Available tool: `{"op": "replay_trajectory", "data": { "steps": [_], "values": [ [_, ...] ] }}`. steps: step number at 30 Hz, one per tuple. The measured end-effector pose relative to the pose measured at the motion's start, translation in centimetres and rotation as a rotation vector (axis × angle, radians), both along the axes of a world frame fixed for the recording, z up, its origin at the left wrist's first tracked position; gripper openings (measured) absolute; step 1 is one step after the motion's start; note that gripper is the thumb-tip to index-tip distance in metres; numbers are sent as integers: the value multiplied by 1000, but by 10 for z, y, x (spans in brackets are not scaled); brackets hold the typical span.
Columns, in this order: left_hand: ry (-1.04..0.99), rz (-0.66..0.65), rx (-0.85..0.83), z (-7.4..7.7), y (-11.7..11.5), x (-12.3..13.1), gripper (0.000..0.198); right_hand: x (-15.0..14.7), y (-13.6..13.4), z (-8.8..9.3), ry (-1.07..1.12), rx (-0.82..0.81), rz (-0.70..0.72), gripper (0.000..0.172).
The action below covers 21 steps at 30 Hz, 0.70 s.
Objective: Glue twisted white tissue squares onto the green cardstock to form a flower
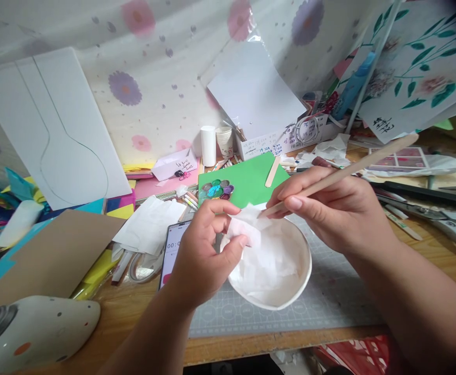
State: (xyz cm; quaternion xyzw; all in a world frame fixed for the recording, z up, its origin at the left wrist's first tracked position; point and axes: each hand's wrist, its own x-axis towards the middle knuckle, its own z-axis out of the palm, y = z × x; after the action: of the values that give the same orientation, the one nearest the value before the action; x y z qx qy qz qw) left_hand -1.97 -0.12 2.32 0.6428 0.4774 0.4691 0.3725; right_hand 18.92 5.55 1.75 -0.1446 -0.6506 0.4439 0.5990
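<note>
A white bowl [296, 276], its inside covered with overlapping pieces of thin white paper, sits on a grey cutting mat [329, 307]. My left hand [206, 250] is at the bowl's left rim, pinching a small white paper piece [245, 233] between thumb and fingers. In my right hand [329, 208] is a long pale wooden stick [353, 167], gripped like a pen. Its lower tip points down to the paper near the far rim; whether it touches cannot be made out. My left fingers hide part of the rim.
Behind the bowl lies green paper [247, 174] with a flat wooden stick [273, 172] and a palette of colours [216, 190]. A phone [171, 250] is left of the bowl, near folded white paper [150, 224]. Scissors [442, 219] lie right; a spotted bottle [52, 333] lies front left.
</note>
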Motion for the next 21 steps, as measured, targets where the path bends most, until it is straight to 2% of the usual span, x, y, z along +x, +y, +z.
{"op": "replay_trajectory", "data": {
  "steps": [5,13,18,21],
  "values": [
    [-31,6,-20,3,-1,1,35,3,9,-6,58,-98,2,2],
    [-72,59,-14,4,-1,3,36,4,12,-1,70,-179,39,4],
    [27,11,50,3,2,-6,35,9,16,1,74,-195,33,6],
    [113,-5,102,6,4,-11,27,16,18,3,-18,-172,92,5]
  ]
}}
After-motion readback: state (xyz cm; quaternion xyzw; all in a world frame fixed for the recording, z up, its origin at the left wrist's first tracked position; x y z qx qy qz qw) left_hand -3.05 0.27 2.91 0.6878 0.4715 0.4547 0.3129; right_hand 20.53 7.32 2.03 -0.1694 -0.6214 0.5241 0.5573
